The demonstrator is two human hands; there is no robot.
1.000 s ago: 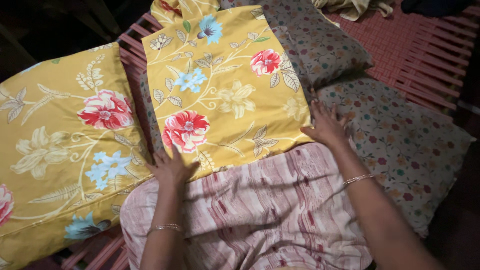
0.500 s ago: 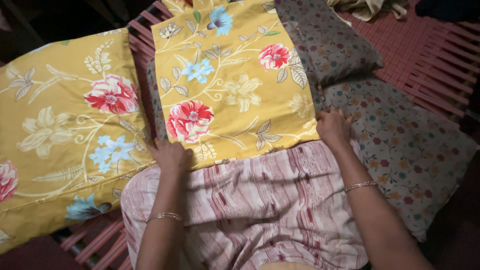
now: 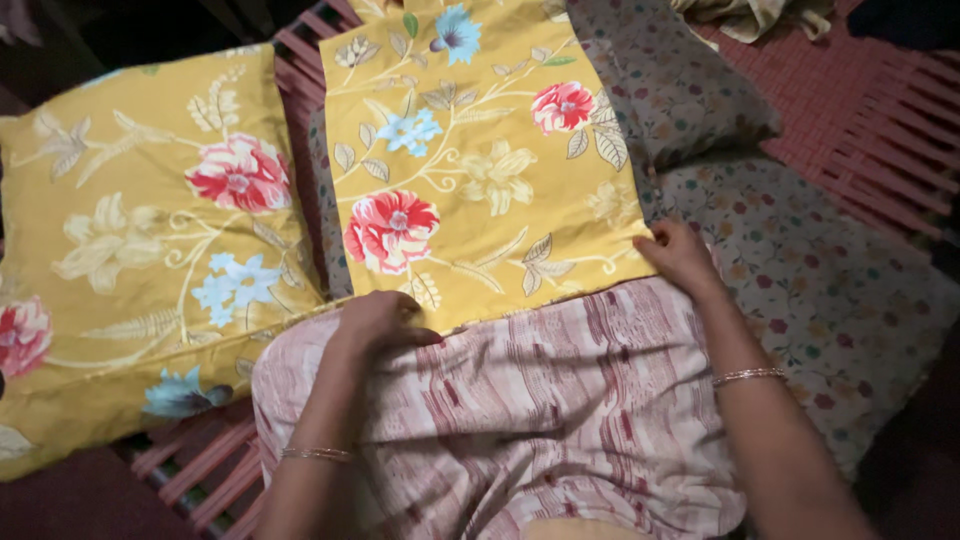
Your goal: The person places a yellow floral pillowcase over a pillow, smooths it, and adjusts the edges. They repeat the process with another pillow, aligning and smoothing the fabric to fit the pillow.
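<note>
Head view: my left hand (image 3: 378, 320) is curled shut on the near left corner of the yellow floral pillowcase (image 3: 480, 170), and my right hand (image 3: 680, 255) pinches its near right corner, so the opening stays spread over the striped pillow (image 3: 530, 400). A half-second ago both hands lay flatter; the left has since bunched the hem.

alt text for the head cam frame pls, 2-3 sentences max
Seen from above, a person's left hand and right hand grip the open edge of a yellow floral pillowcase over a pink striped pillow. A covered yellow pillow lies to the left, grey flowered pillows to the right, on a red slatted bed.
</note>
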